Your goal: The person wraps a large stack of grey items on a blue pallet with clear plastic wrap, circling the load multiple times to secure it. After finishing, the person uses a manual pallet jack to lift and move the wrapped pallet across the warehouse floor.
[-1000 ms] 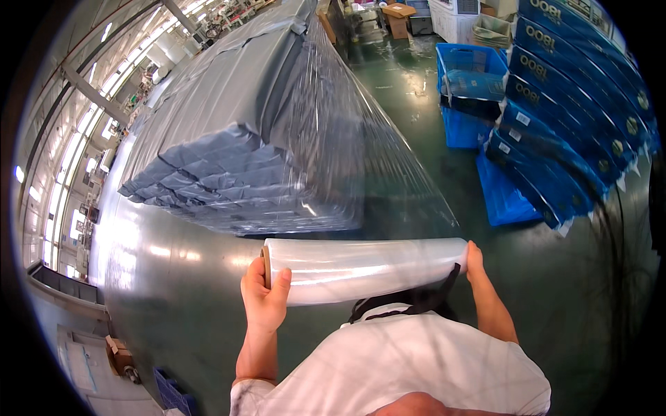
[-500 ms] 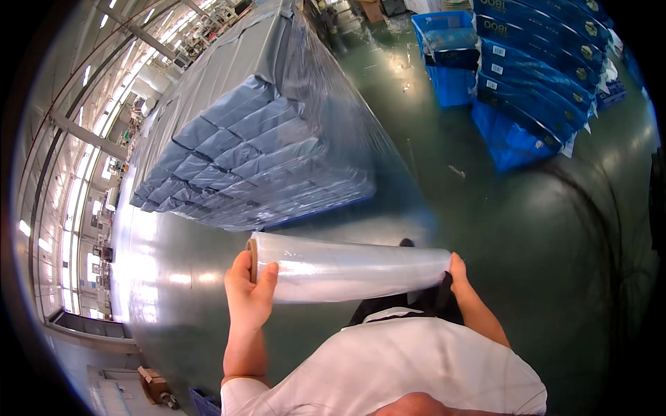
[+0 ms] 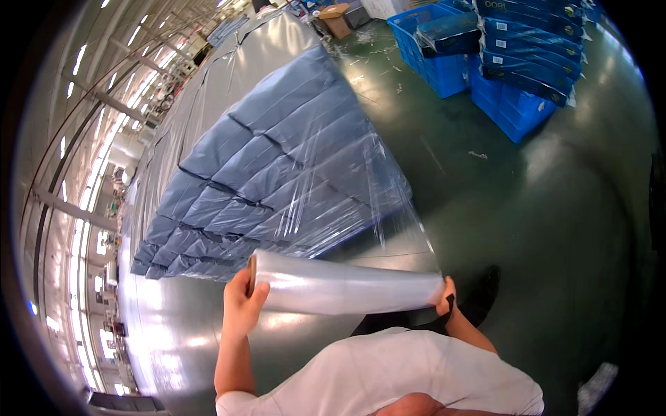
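A long roll of clear stretch film (image 3: 347, 283) lies crosswise between my two hands, in front of my waist. My left hand (image 3: 243, 295) grips its left end, the thumb over the film beside the cardboard core. At the other end my right hand (image 3: 446, 295) is closed round the roll, its fingers partly hidden. A sheet of film (image 3: 409, 236) stretches from the roll to the lower right corner of a large stack of grey-blue wrapped bundles (image 3: 277, 152). Shiny film covers part of the stack's near face.
Blue plastic crates (image 3: 510, 111) stand at the far right, with blue packages (image 3: 531, 59) piled on them. A cardboard box (image 3: 336, 19) is at the back. Scraps of film lie on the green floor (image 3: 472, 201). A crumpled clear plastic piece (image 3: 598, 388) shows at lower right.
The stack's near face now looks broader and closer, and the film between roll and stack shows plainly. The crates sit higher in view. Both hands keep hold of the roll; a dark shoe has appeared.
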Demonstrator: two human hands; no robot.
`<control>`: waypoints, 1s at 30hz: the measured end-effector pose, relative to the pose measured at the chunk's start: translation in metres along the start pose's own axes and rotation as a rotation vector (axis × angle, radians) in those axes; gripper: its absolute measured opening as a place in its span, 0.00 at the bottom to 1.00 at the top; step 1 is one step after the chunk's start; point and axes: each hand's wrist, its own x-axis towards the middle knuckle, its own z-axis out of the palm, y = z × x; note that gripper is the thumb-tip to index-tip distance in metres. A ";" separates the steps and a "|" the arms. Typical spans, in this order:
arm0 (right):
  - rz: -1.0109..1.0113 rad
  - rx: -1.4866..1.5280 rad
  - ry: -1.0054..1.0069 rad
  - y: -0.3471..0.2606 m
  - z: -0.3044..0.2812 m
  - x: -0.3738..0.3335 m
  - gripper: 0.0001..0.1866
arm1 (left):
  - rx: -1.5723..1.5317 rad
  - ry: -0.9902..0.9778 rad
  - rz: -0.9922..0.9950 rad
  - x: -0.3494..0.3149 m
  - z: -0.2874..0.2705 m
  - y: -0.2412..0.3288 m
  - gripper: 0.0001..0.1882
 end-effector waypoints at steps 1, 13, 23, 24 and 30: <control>0.087 0.166 0.208 0.001 0.005 -0.018 0.20 | -0.160 -0.075 -0.012 0.015 -0.012 -0.028 0.11; -0.704 -0.116 0.944 0.138 0.124 -0.286 0.21 | -0.827 -0.609 -0.229 0.053 -0.126 -0.266 0.18; -0.738 0.206 0.846 0.401 0.274 -0.404 0.22 | -0.902 -0.827 -0.269 0.008 -0.333 -0.425 0.22; -0.755 0.243 0.797 0.431 0.271 -0.416 0.22 | -0.901 -0.844 -0.293 0.006 -0.348 -0.444 0.23; -0.932 0.261 0.917 0.547 0.363 -0.465 0.22 | -0.927 -0.965 -0.117 -0.010 -0.435 -0.541 0.20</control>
